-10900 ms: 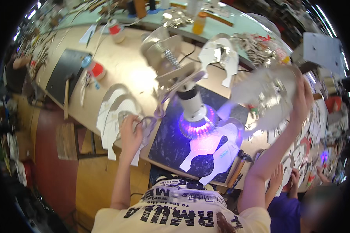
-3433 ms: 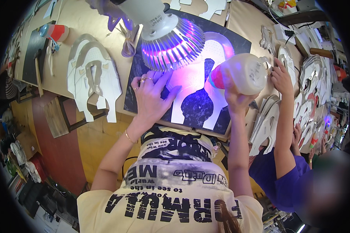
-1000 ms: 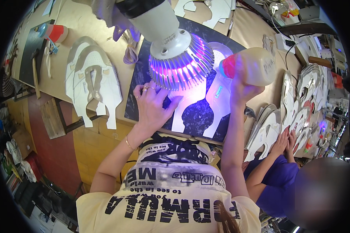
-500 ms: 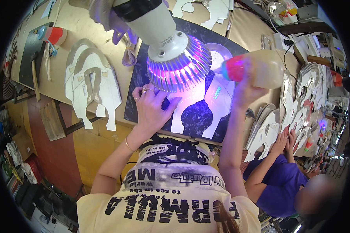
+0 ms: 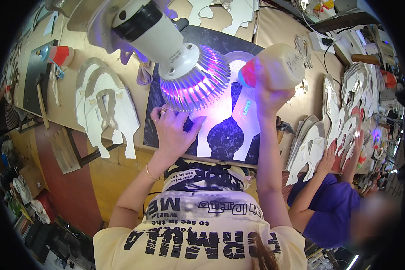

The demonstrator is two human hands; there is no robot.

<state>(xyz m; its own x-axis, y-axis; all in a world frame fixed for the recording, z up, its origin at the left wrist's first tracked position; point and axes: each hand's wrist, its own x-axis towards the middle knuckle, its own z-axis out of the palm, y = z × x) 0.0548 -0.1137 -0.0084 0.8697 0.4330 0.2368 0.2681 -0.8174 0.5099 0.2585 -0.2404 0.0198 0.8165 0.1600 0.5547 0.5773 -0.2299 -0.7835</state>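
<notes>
A white U-shaped shoe upper piece [image 5: 245, 137] lies flat on a dark marbled board [image 5: 151, 128], lit purple by a large finned lamp [image 5: 194, 81] hanging over it. My left hand [image 5: 173, 135] rests at the piece's left edge, thumb apart from the bent fingers and nothing seen in it; the fingertips are partly behind the lamp's rim. Gripped in my right hand [image 5: 273, 101] is a cloudy squeeze bottle [image 5: 283, 67] with a red band and a blue nozzle end. The bottle is tilted, its nozzle pointing left above the upper piece's right side.
More upper pieces [image 5: 126, 119] lie stacked at left, near a second squeeze bottle [image 5: 60, 56] and a hammer [image 5: 41, 92]. At right are further stacks of uppers [image 5: 308, 146]. A co-worker in a purple top [image 5: 326, 211] reaches over that side of the table.
The bottle in my right hand has moved left and up, closer to the lamp. The whole view has shifted slightly. The co-worker's hands have moved apart.
</notes>
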